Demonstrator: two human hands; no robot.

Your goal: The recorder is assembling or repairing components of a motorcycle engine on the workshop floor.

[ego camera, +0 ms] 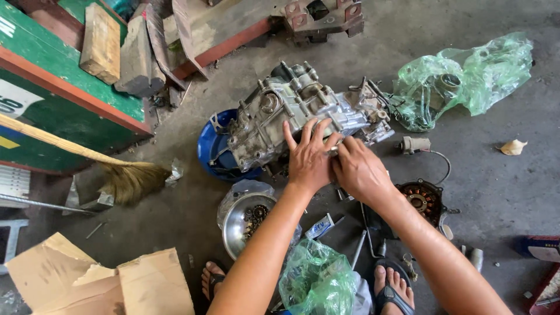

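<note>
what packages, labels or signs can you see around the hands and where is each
Painted sign: far left, green panel with a white patch and red edge.
Small tube or packet: on the floor under the left forearm, white and blue.
Torn cardboard box: bottom left, plain brown.
Red and white box: right edge, partly cut off.

Grip: both hands, left hand (309, 160) and right hand (359, 170), pressed together on the engine case (303, 111).
Left of grip: blue basin (210, 149), steel bowl (236, 224) crowd in.
Right of grip: stator (424, 201) and plug lead (415, 144) close by; bare concrete floor (501, 181) beyond.
Beyond grip: green bag (466, 76).
</note>
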